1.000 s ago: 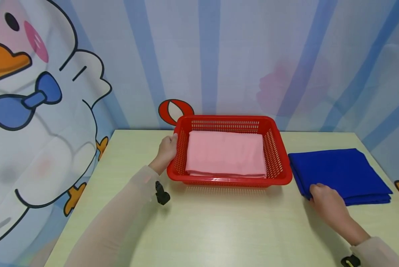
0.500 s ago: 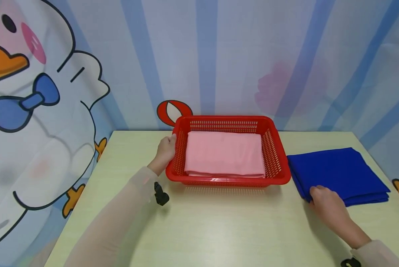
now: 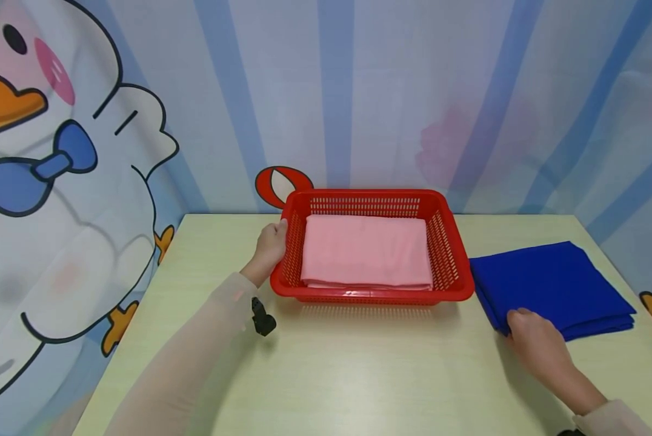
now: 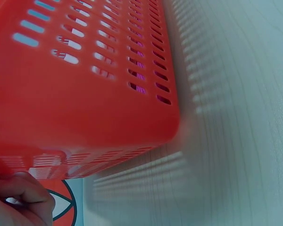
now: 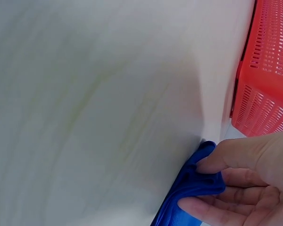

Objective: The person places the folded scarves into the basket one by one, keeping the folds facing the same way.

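A red plastic basket (image 3: pixel 359 295) with slotted walls stands at the back middle of the table. Inside it lies a folded pink cloth (image 3: pixel 366 251). My left hand (image 3: pixel 271 245) grips the basket's left rim, its fingers curled there in the left wrist view too. To the right of the basket lies a folded blue cloth (image 3: pixel 555 284), flat in several layers. My right hand (image 3: pixel 538 342) pinches the near left corner of it. The right wrist view shows thumb and fingers around the bunched edge of the blue cloth (image 5: pixel 191 183).
The pale wooden table (image 3: pixel 359 369) ends at a printed curtain (image 3: pixel 380 91) close behind the basket. A black wrist device (image 3: pixel 263 316) sits below the left sleeve. The basket's right wall is close to the blue cloth's left edge.
My right hand has come slightly toward the near edge, and the blue cloth's near left corner has shifted with it. The left hand keeps its grip on the basket.
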Available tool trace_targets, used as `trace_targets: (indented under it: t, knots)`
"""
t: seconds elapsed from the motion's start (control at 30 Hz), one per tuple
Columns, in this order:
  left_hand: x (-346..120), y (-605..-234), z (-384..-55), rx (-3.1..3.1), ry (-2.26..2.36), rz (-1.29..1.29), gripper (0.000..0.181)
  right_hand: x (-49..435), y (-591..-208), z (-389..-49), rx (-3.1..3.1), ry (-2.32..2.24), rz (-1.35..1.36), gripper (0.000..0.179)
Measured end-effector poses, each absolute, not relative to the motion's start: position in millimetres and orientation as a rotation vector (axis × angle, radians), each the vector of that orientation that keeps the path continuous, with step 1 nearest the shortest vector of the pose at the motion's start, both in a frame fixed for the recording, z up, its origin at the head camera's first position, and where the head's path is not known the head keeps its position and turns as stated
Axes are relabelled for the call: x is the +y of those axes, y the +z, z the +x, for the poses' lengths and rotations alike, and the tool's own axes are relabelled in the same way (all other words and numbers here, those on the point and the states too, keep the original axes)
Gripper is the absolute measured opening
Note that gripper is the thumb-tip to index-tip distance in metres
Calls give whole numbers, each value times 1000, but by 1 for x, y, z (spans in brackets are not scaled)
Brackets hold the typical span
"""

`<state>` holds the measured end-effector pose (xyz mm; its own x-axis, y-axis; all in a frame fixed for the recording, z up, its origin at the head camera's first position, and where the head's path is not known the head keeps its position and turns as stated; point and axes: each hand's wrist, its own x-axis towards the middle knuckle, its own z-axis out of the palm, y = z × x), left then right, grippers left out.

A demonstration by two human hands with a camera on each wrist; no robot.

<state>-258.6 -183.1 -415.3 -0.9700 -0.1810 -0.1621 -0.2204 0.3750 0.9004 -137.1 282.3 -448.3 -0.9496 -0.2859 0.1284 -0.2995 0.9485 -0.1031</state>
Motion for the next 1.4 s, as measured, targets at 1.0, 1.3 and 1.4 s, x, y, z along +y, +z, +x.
trace_targets:
  t: [1.0, 1.3, 1.4]
  knots:
    - [-181, -418, -260, 2604, 1688, -344, 44, 283, -449, -120, -3068, 164, 424, 24]
    - [-183, -415, -258, 2558, 1723, -356, 44, 283, -449, -115, -3063, 136, 450, 22]
    - [-182, -415, -258, 2548, 1726, -370, 44, 283, -449, -112, -3032, 140, 465, 23]
